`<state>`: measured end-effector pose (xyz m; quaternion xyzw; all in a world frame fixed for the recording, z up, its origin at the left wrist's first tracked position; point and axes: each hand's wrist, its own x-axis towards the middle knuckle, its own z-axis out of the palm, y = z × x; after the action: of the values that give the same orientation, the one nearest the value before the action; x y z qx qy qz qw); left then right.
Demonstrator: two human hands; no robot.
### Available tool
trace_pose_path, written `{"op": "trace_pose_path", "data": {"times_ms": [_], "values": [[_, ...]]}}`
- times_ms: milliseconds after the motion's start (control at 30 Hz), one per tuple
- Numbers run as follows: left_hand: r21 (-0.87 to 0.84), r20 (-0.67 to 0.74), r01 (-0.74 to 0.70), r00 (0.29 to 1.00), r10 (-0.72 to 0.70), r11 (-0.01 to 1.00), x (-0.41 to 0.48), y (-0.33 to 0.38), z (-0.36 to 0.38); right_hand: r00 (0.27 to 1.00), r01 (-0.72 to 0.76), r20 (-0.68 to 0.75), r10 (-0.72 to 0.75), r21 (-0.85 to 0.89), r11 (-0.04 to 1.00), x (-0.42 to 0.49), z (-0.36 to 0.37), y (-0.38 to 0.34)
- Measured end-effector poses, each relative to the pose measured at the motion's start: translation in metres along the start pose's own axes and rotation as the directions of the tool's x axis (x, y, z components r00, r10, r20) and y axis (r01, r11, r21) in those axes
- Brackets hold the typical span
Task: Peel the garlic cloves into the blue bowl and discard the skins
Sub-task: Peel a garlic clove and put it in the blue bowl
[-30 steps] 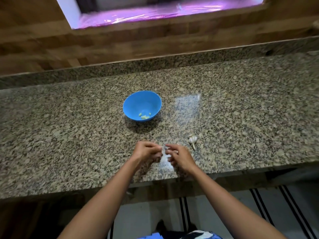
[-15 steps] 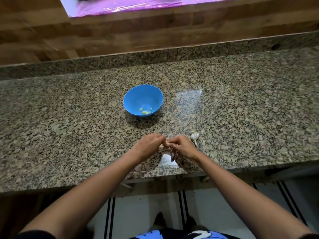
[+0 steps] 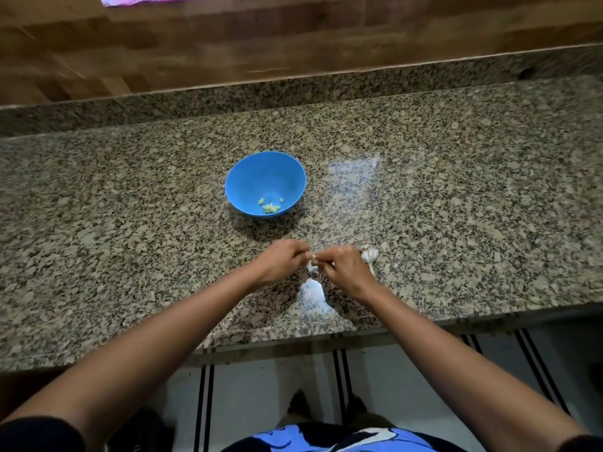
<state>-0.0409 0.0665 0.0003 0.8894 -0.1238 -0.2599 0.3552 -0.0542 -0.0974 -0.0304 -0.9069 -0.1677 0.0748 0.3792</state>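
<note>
Pinching garlic clove (image 3: 313,260) between curled fingers: left hand (image 3: 282,261) and right hand (image 3: 346,267), both hands meeting over speckled granite tabletop (image 3: 130,207) near front edge. Pile of white skins (image 3: 313,296) on tabletop, just nearer viewer than hands. Garlic bulb (image 3: 369,255) lying just beside right hand. Blue bowl (image 3: 248,177) farther back, apart from hands, holding few peeled cloves (image 3: 270,207). Low granite upstand (image 3: 228,93) along rear of tabletop; wood-panelled wall (image 3: 228,37) above. Pale floor (image 3: 261,386) with paired dark stripes below front edge.
</note>
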Motion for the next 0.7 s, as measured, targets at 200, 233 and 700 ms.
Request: {"op": "trace_pose_path", "data": {"times_ms": [200, 233, 700], "values": [[-0.613, 0.22, 0.276, 0.96, -0.176, 0.74, -0.003, -0.003, 0.003, 0.986, 0.164, -0.003, -0.168, -0.196, 0.967, 0.001, 0.0, 0.005], [-0.58, 0.147, 0.229, 0.973, -0.176, 0.782, -0.004, -0.003, 0.006, 0.996, 0.093, 0.012, -0.092, -0.096, 0.991, 0.002, -0.002, 0.004], [0.01, -0.396, -0.051, 0.917, 0.051, 0.999, -0.015, -0.021, 0.032, 0.889, -0.457, 0.347, 0.298, 0.644, 0.614, -0.002, 0.0, -0.02]]}}
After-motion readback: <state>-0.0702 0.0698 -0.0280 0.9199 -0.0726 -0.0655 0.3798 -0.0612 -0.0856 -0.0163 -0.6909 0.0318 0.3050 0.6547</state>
